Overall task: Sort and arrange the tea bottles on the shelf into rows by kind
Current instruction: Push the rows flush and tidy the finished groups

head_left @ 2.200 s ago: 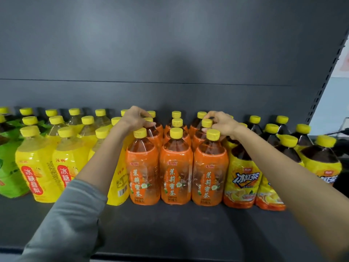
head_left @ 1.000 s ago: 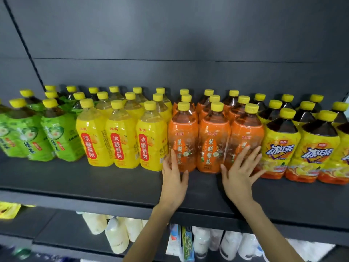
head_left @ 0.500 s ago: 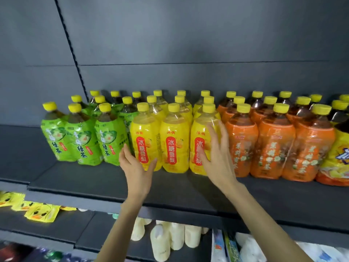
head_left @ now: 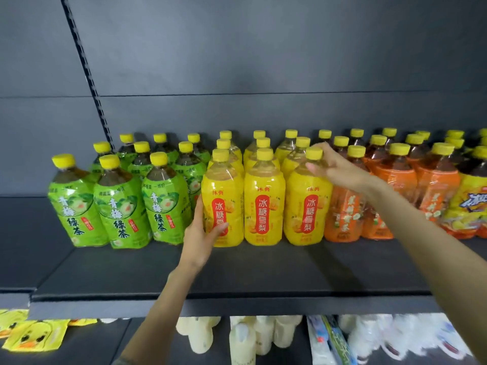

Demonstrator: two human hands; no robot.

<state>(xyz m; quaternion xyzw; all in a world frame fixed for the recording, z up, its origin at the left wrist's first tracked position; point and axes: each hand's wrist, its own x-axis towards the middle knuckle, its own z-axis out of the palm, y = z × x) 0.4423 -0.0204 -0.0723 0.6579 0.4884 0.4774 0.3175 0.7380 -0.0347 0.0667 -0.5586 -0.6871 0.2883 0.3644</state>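
1. left hand (head_left: 199, 233) grip: clamped low on front-left yellow bottle (head_left: 226, 180), thumb across label.
2. right hand (head_left: 340, 168) grip: closed round neck of front-right yellow bottle (head_left: 303, 204).
3. Both upright, caps up, labels forward, front row on shelf (head_left: 237, 275), between green bottles (head_left: 118, 206) and orange bottles (head_left: 345, 214).

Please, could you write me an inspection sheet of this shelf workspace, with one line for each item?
Surface: dark shelf, with bottles standing upright on it.
Job's things: green bottles at the left, yellow bottles in the middle, orange bottles to the right, yellow-and-orange bottles at the far right; each kind is grouped together.
Clutter: nothing seen.
Hands: left hand grips the front-left yellow bottle low on its side; right hand holds the front-right yellow bottle at its neck.
Cables: nothing seen.
Surroundings: dark back panel with a slotted rail; lower shelf with white bottles and duck-printed packets.
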